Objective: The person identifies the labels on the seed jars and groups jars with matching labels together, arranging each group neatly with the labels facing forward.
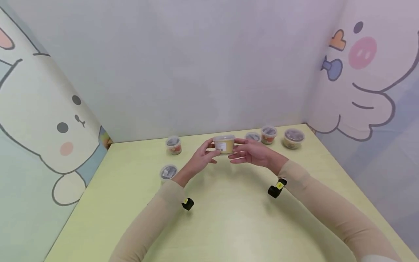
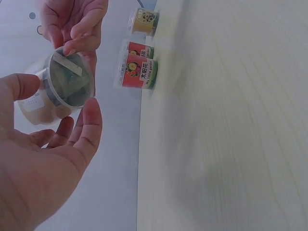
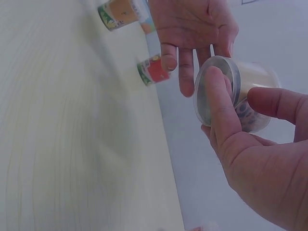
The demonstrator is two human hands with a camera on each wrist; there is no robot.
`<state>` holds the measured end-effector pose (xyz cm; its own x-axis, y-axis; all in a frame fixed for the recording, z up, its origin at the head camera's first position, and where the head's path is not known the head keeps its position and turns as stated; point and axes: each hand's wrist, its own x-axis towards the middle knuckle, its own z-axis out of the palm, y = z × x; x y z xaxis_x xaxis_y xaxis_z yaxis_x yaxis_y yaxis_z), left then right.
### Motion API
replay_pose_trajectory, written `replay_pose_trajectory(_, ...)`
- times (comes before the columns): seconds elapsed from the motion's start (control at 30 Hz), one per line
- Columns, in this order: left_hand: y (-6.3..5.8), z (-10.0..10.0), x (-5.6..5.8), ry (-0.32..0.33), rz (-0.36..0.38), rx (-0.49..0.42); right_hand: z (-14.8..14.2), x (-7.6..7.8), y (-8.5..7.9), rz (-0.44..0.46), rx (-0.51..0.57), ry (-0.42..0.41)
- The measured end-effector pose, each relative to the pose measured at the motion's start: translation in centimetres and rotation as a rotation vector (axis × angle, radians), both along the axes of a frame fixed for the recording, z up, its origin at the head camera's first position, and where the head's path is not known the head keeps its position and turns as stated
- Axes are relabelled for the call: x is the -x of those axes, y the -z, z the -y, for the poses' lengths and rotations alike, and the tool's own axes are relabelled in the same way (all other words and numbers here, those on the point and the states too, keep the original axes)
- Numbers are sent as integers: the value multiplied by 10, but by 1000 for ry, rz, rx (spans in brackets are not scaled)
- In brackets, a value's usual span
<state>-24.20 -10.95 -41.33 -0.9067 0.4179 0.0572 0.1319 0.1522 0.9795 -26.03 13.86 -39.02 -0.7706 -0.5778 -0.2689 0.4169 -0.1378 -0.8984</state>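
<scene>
Both hands hold a small round plastic tub point(image 1: 225, 145) with a translucent lid, a yellowish wrap and a white sticker, raised above the table. My left hand point(image 1: 203, 157) grips its left side; in the left wrist view the thumb point(image 2: 25, 86) lies against the wall and the fingers curl round the other side. The tub's clear base point(image 2: 72, 79) shows a packet inside. From the right, my right hand point(image 1: 254, 153) holds the tub, with a finger point(image 3: 222, 103) across the base and the thumb point(image 3: 272, 102) on the wall.
At the back right of the pale table point(image 1: 229, 218) stand a red-labelled tub point(image 1: 268, 135), a wider tub point(image 1: 293, 138) and one partly behind my right hand point(image 1: 253, 137). Two more tubs stand on the left, one farther back point(image 1: 174, 145) and one by my left wrist point(image 1: 168, 172). A curtain point(image 1: 196, 72) hangs behind.
</scene>
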Motion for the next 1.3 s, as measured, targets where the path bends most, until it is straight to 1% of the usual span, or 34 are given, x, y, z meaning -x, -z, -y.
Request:
replay_pose_trajectory(0.17, 0, 4, -2, -24, 15, -1, 4, 0, 3, 6, 15, -21)
replay_pose_trajectory(0.3, 0, 4, -2, -9, 17, 3, 4, 0, 3, 17, 14, -13)
replay_pose_trajectory(0.5, -1, 3, -1, -11, 10, 12, 3, -1, 2, 31, 27, -8)
replay_pose_trajectory(0.63, -2, 3, 0, 7, 13, 8, 3, -3, 2, 37, 23, -10)
replay_pose_trajectory(0.8, -3, 3, 0, 31, 12, -9, 4, -3, 1, 17, 5, -22)
replay_pose_trajectory(1.03, -4, 3, 1, 39, 7, 2, 6, -4, 0, -18, -9, -23)
replay_pose_trajectory(1.3, -1, 9, 3, 89, -10, -58, 2, -2, 2, -7, 28, -6)
